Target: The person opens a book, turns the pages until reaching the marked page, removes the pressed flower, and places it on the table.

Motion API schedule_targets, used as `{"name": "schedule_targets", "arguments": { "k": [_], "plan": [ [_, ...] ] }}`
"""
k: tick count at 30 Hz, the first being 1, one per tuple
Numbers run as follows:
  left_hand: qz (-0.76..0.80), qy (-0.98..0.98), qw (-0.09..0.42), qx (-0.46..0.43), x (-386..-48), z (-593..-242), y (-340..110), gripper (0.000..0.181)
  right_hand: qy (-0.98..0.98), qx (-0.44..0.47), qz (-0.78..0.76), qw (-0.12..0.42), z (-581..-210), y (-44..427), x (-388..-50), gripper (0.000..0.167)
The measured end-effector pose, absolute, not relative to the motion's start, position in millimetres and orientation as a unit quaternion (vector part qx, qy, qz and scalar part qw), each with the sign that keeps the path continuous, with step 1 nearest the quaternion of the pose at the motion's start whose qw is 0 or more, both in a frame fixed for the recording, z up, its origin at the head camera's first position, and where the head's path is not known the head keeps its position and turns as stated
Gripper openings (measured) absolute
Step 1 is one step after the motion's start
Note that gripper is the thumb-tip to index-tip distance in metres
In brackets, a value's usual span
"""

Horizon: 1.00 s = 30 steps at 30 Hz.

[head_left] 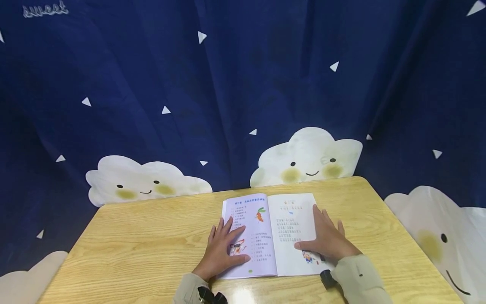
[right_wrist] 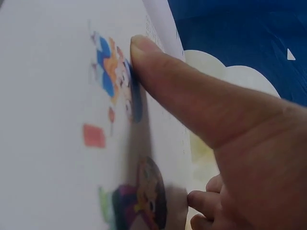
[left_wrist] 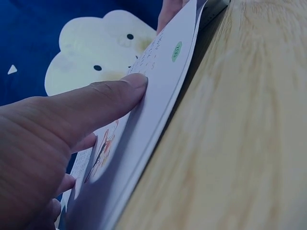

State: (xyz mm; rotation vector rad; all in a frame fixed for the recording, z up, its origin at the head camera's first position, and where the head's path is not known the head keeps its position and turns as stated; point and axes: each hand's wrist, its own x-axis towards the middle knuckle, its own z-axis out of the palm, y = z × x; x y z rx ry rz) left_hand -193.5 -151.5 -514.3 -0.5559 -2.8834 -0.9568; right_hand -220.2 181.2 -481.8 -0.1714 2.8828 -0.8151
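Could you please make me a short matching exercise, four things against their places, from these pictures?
Things:
1. Carrot drawing
2. Navy curtain
3. Open book
4. Green oval

Places:
A. On top of the wooden table
B. Near the bottom edge of the left page
C. Hanging beyond the table's far edge
D. In the upper half of the left page, near the fold

Right pairs: 1-D, 2-C, 3-A, 4-B.
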Motion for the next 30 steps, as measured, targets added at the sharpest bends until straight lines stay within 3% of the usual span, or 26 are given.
{"name": "schedule_targets", "arguments": {
  "k": [9,30],
  "plan": [
    [-0.310,-0.933,0.032,-0.179,-196.9,-514.1,-152.4,0.081,0.957,-0.063,-0.275,0.064,-476.3,179.4,-219.7,0.135],
    [-0.310,-0.933,0.029,-0.179,-194.6,-515.1,-152.7,0.081,0.917,-0.067,-0.373,0.122,-471.5,187.3,-223.6,0.117]
  ]
}}
